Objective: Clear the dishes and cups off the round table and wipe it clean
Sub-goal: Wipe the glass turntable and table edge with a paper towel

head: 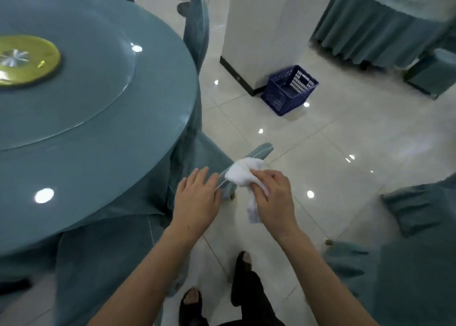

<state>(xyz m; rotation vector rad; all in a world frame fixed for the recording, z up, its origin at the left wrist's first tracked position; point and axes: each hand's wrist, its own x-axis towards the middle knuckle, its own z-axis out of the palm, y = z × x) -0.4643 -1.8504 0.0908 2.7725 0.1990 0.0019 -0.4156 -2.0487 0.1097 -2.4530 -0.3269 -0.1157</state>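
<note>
The round table (103, 153) with its teal cloth fills the left of the head view. A glass turntable (81, 61) lies on it, with a yellow-green disc (27, 61) at its centre. No dishes or cups show on the visible part. My right hand (274, 197) grips a crumpled white cloth (243, 171) to the right of the table's edge, over a chair back. My left hand (197, 200) hangs flat beside it with straight fingers, holding nothing.
Teal-covered chairs stand round the table: one under my hands (256, 153), one at the back (197, 29), others at right (419, 207). A blue plastic crate (288, 88) sits on the tiled floor by a white pillar (266, 29). A second clothed table (385, 22) is at the far right.
</note>
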